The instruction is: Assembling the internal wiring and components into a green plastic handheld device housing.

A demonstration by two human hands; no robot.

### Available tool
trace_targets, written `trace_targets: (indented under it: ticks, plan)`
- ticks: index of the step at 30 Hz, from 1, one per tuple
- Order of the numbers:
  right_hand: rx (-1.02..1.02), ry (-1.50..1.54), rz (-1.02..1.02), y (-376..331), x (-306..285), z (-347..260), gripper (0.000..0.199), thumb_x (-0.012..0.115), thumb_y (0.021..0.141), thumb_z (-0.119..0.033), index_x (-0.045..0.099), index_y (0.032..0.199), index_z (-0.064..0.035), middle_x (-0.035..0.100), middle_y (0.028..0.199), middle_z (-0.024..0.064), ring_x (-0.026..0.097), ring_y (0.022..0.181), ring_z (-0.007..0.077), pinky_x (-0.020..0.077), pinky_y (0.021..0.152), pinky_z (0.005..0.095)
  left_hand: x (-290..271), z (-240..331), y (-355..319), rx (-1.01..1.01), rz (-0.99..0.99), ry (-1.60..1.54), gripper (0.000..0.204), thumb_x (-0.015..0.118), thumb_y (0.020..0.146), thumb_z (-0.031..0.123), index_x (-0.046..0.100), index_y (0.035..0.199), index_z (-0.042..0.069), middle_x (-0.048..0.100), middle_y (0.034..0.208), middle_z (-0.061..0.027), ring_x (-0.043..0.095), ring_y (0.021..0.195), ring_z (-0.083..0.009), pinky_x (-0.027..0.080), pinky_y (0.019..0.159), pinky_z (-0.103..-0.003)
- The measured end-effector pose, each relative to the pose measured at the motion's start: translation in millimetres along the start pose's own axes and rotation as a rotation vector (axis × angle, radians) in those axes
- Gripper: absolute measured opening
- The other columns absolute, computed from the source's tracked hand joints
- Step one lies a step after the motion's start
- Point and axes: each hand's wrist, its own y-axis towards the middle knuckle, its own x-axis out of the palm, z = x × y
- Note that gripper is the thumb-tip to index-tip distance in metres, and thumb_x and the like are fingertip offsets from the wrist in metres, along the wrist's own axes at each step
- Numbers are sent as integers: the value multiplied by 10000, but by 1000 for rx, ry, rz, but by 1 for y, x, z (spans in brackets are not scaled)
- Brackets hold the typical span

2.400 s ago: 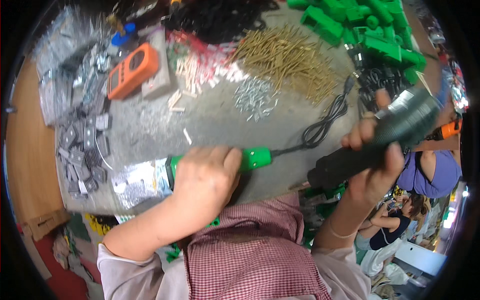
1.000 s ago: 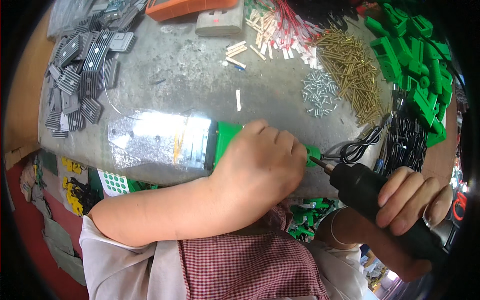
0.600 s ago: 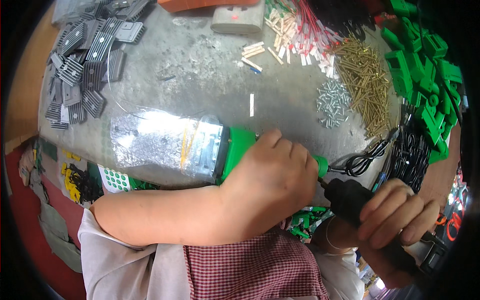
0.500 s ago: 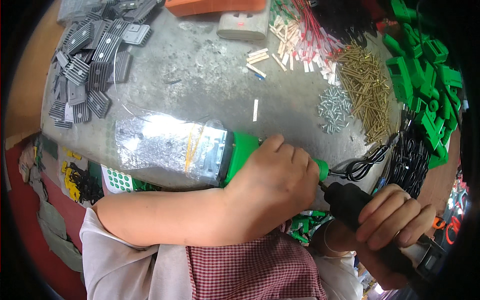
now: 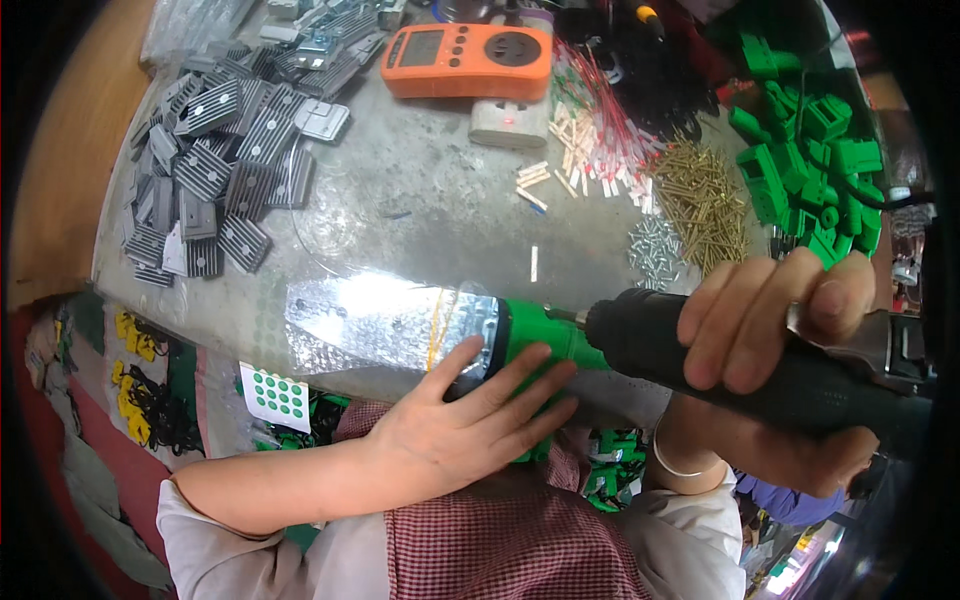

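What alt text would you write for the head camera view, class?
A right hand drives a black electric screwdriver into a green plastic part steadied by the left hand on a grey workbench strewn with screws and finned heat sinks.

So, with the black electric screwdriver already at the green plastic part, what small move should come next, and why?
Probably press the black electric screwdriver straight in and drive the screw. Its bit meets the end of the green plastic part, which the left hand steadies on the grey table, and the right hand grips the tool.

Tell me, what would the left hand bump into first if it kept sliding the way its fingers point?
Probably the black screwdriver held in the right hand; the left hand lies on the green part, fingers pointing there. Depth is unclear.
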Motion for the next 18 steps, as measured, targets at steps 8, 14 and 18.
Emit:
trace_targets:
  ticks: [8, 14, 18]
  plan:
    - [92, 108, -17, 10, 7, 9, 608, 646, 842, -578, 430, 1085, -65, 535, 725, 21, 514, 540, 131, 426, 534, 257, -8, -13, 1, 1, 31, -289, 496, 643, 825, 337, 615, 1296, 186, 576, 1383, -15, 516, 1294, -188, 419, 1019, -463]
    - [119, 27, 110, 0, 3, 7, 599, 670, 848, -530, 424, 1115, -53, 541, 733, 25, 521, 549, 127, 430, 540, 262, -19, -41, 38, -201, 206, -520, 654, 801, 731, 278, 577, 1288, 19, 620, 1259, -151, 605, 1144, -253, 437, 969, -423]
    - [76, 89, -36, 4, -3, 9, 598, 687, 844, -502, 419, 1126, -48, 547, 742, 27, 525, 557, 124, 425, 555, 256, -13, -46, 45, -269, 8, -712, 710, 820, 713, 199, 536, 1338, 21, 649, 1173, -111, 614, 1090, -277, 447, 927, -413]
